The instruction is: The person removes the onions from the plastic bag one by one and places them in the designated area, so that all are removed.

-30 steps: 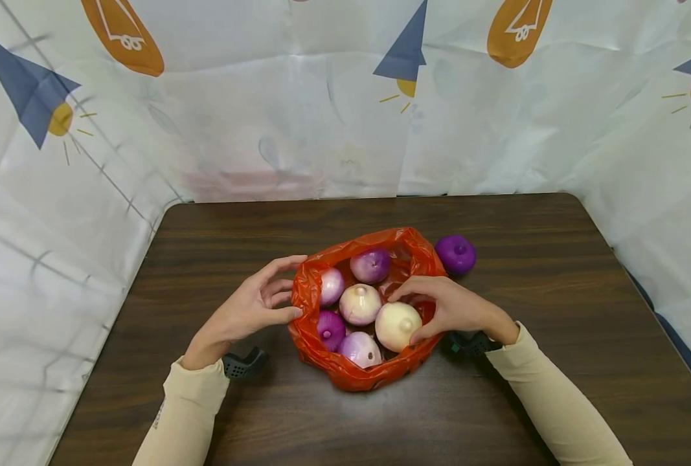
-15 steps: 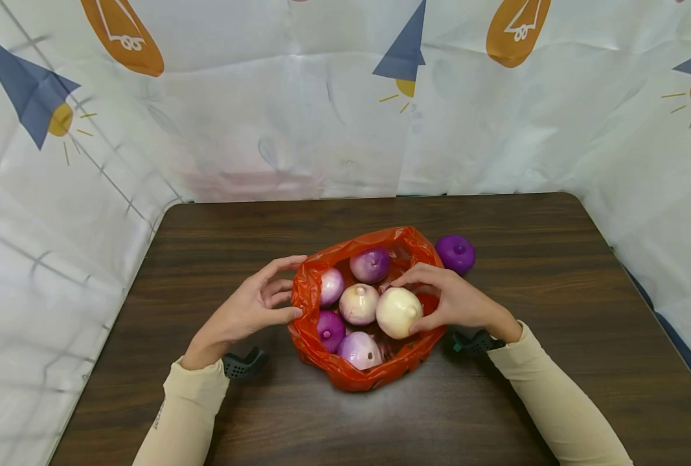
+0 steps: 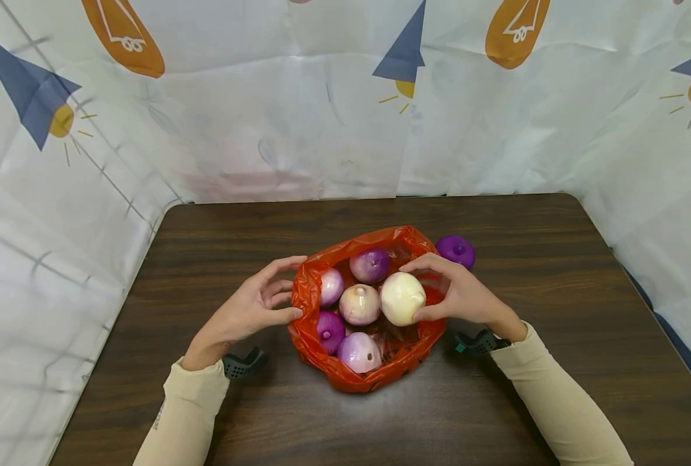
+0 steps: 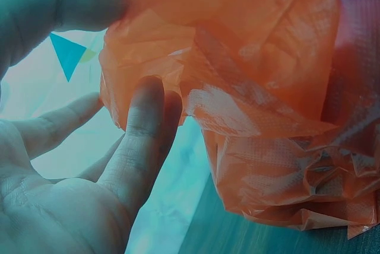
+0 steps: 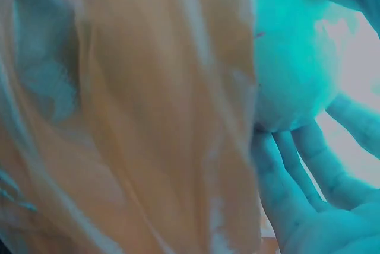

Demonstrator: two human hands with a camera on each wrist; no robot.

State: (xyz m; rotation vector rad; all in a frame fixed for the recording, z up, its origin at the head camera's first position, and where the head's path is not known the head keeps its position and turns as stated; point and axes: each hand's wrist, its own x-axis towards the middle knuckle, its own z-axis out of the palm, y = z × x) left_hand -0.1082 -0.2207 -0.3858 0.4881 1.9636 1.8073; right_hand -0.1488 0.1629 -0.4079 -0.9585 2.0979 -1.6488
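My right hand [image 3: 464,294] grips a pale, peeled-looking onion [image 3: 402,299] between thumb and fingers, over the right side of the red plastic bag [image 3: 368,382]. This onion also shows in the right wrist view, between the thumb and fingers, partly behind the bag's side. Several purple and whitish onions lie inside the open bag, among them a pale one [image 3: 359,304] in the middle and a purple one [image 3: 370,265] at the back. My left hand [image 3: 254,301] holds the bag's left rim with thumb and fingertips spread along it; in the left wrist view its fingers rest against the bag's outside.
A deep purple onion [image 3: 457,249] stands on the dark wooden table [image 3: 234,239], just outside the bag's back right side, partly covered by my right hand. White printed cloth [image 3: 333,129] hangs behind the table and along its sides.
My right hand has lifted the pale onion up and towards the back right, off its place at the bag's right front. The left hand and the bag have hardly moved.
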